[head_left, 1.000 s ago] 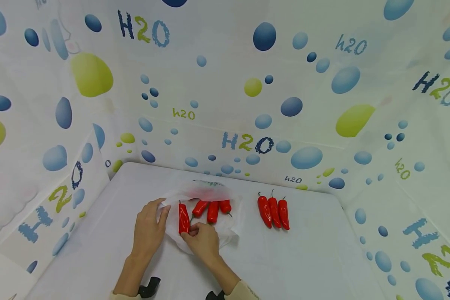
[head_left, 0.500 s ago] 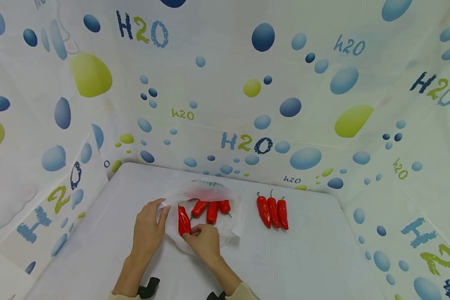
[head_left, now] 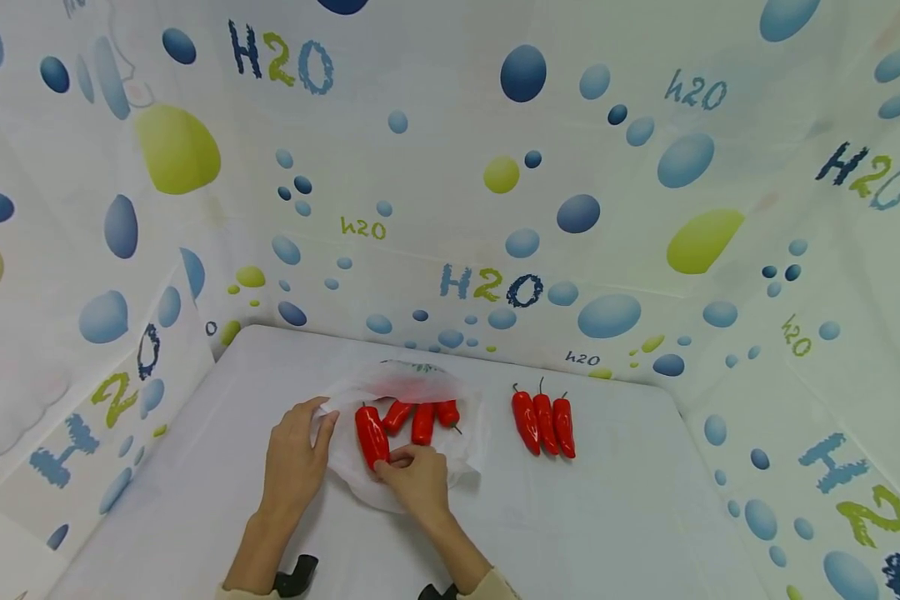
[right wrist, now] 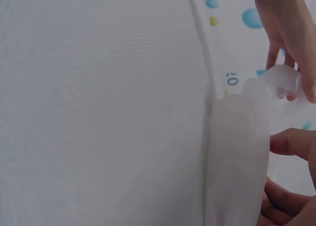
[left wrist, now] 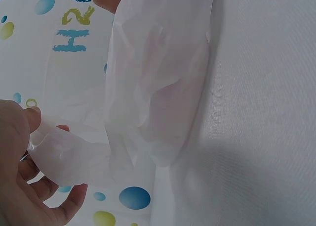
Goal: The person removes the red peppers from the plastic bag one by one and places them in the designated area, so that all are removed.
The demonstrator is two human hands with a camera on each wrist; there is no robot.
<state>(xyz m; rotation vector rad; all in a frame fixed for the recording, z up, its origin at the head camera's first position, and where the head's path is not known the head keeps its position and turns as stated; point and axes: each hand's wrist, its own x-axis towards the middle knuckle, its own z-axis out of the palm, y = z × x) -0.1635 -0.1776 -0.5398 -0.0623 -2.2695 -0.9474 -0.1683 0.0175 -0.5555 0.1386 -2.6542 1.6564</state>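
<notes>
In the head view, a thin white plastic bag (head_left: 461, 460) lies with its mouth spread towards me. My left hand (head_left: 291, 467) pinches the left edge of the bag; in the left wrist view, film runs between that hand's (left wrist: 24, 171) thumb and fingers. At the bag's mouth, my right hand (head_left: 420, 485) pinches the lower end of a red chili pepper (head_left: 371, 433), whose stem points away from me. Behind it, three more red peppers (head_left: 423, 423) lie partly under the bag's upper layer. The right wrist view shows bag film (right wrist: 237, 157) beside my right hand (right wrist: 291, 181), hiding the pepper.
Three red chili peppers (head_left: 546, 423) lie side by side to the right of the bag on the white table (head_left: 615, 517). Walls with a bubble print (head_left: 525, 200) enclose the table at the back and sides. Black devices (head_left: 297, 577) sit at my wrists.
My right hand has shifted slightly right, and the pepper it pinches has turned so its lower end points further right. My left hand stays at the bag's edge.
</notes>
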